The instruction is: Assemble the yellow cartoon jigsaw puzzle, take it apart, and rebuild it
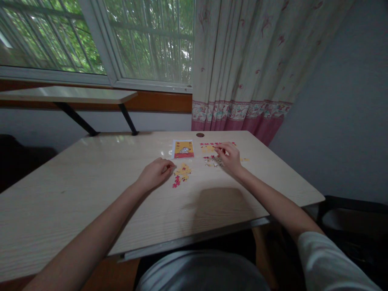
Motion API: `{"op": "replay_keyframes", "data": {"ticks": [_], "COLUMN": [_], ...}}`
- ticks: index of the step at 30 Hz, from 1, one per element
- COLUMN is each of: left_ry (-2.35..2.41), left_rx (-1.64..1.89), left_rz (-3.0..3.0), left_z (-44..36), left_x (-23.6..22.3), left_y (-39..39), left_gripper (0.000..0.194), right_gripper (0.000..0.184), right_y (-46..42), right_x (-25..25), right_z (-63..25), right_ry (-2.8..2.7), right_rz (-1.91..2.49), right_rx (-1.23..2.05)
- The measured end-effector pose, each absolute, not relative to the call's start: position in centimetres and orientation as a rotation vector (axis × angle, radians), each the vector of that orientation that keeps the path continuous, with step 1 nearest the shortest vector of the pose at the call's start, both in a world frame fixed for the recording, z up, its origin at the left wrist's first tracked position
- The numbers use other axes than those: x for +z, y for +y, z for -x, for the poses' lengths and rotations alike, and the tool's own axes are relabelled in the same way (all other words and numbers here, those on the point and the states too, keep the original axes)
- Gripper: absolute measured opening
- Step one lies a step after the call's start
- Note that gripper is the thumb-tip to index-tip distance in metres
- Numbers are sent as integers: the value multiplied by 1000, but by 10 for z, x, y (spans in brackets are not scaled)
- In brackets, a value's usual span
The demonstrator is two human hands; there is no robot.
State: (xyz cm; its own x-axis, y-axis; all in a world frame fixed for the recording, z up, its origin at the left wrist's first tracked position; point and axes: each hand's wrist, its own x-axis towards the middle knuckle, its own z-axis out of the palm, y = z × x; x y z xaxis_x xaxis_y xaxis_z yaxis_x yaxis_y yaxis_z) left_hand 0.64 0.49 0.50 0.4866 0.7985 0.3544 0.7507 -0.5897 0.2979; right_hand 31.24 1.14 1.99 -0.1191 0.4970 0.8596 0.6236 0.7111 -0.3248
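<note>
My left hand (156, 173) rests on the table with its fingers curled closed. Right beside its fingertips lies a partly joined cluster of jigsaw puzzle pieces (182, 172), yellow above and red at the lower left. Whether anything is inside those fingers is hidden. Over the loose pieces on the right, my right hand (229, 157) makes a pinch; what it pinches is too small to make out. Under and around it are a row of red pieces (209, 144), some yellow pieces (207, 149) and mixed white-and-dark pieces (212, 162). Between the hands stands the picture card (183, 149), yellow and red with a white animal.
The pale wooden table (91, 194) has a round cable hole (200, 135) near its back edge. A raised shelf (69, 95) on dark legs stands at the back left. Behind are a barred window and a flowered curtain (242, 60). A dark chair (351, 218) is at the right.
</note>
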Motion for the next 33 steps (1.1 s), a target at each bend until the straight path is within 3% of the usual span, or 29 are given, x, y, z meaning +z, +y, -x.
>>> {"op": "replay_keyframes", "data": {"ticks": [13,20,26,33], "left_ry": [1389,1363,1366,1350], "left_rx": [611,625,593,609], "left_rz": [-2684,-2702,-2762,-2743], "left_z": [-10,-11,-12,-11], "left_x": [9,8,6,4], "left_y": [0,-1,-1,0], "left_gripper": [25,24,23,25], "right_gripper": [19,30,44,48], "right_y": [19,40,24,12], "right_x": [23,37,37,20], "right_z": [-320,-377,-441,-472], "right_ry": [-1913,-2191,-2102,-2032], "right_rz": [935,1250,1557,1785], "right_rx": [-52,383,863,1014]}}
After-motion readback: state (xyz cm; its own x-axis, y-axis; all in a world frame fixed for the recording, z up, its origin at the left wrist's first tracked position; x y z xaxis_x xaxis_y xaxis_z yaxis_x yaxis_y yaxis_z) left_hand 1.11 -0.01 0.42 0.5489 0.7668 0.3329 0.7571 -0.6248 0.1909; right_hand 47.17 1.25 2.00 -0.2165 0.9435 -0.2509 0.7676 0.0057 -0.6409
